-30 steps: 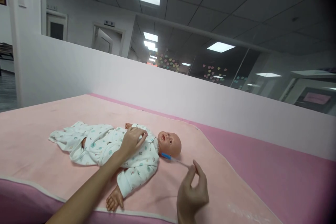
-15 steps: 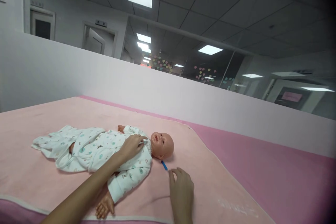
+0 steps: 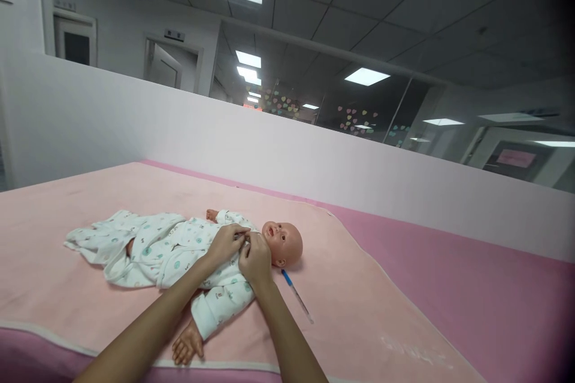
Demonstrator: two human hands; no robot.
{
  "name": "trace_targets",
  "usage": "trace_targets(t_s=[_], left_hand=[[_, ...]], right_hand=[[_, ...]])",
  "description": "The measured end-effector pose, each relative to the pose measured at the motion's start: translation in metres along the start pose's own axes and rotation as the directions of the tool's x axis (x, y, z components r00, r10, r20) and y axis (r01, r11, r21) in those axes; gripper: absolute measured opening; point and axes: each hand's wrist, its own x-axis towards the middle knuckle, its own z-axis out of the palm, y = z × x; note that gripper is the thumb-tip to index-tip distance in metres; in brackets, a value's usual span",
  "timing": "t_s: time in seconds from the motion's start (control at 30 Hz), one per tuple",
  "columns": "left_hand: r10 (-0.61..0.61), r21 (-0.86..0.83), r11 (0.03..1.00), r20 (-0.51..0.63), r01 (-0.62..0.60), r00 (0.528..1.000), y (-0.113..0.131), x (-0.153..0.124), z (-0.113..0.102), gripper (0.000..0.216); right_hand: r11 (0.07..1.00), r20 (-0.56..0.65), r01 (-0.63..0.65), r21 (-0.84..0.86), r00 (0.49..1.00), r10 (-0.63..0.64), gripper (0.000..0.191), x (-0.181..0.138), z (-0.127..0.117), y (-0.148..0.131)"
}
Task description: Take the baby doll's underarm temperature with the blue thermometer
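Doll (image 3: 177, 244) lies face-up at lower centre; left hand (image 3: 226, 244) and right hand (image 3: 256, 258) meet on its chest (image 3: 231, 269), fingers (image 3: 239, 230) curled close, grip hidden. Stick (image 3: 297, 295) lies by its head (image 3: 288, 244), probably to free both.

White w/ scattered teal/grn prints on suit (image 3: 164, 254). Pinkish tan on doll (image 3: 291, 244). Blue at 1 end of stick (image 3: 297, 295), clear-ish along rest. Lt pink on mat (image 3: 350, 287), whitish on edging (image 3: 224, 365); dk pink on base (image 3: 453, 275). White on wall (image 3: 251, 155).
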Motion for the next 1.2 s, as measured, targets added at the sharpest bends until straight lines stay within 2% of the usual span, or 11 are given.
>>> trace_targets(t_s=[0.1, 0.23, 0.5, 0.87, 1.2], left_hand=[[0.005, -0.072, 0.997, 0.004, -0.004, 1.0, 0.001, -0.001, -0.001, 0.034], [0.003, -0.143, 0.99, 0.038, 0.003, 0.999, 0.005, -0.002, -0.004, 0.029], [0.035, -0.119, 0.993, 0.091, -0.024, 0.995, 0.002, -0.002, -0.004, 0.029], [-0.017, -0.175, 0.984, 0.091, 0.033, 0.996, 0.0, -0.002, -0.004, 0.027], [-0.049, 0.007, 0.999, 0.086, 0.049, 0.995, 0.0, -0.002, -0.003, 0.022]], right_hand=[[0.984, -0.131, 0.036, 0.172, 0.991, -0.013, 0.025, -0.006, 0.0, 0.002], [0.973, -0.239, 0.019, 0.229, 0.97, 0.037, 0.023, -0.007, 0.003, 0.002], [0.975, -0.226, -0.035, 0.218, 0.97, 0.085, 0.021, -0.008, 0.006, 0.003], [0.919, -0.266, -0.071, 0.388, 0.946, 0.186, 0.018, -0.007, 0.006, 0.005], [0.921, -0.293, -0.096, 0.376, 0.931, 0.217, 0.016, -0.009, 0.011, 0.007]])
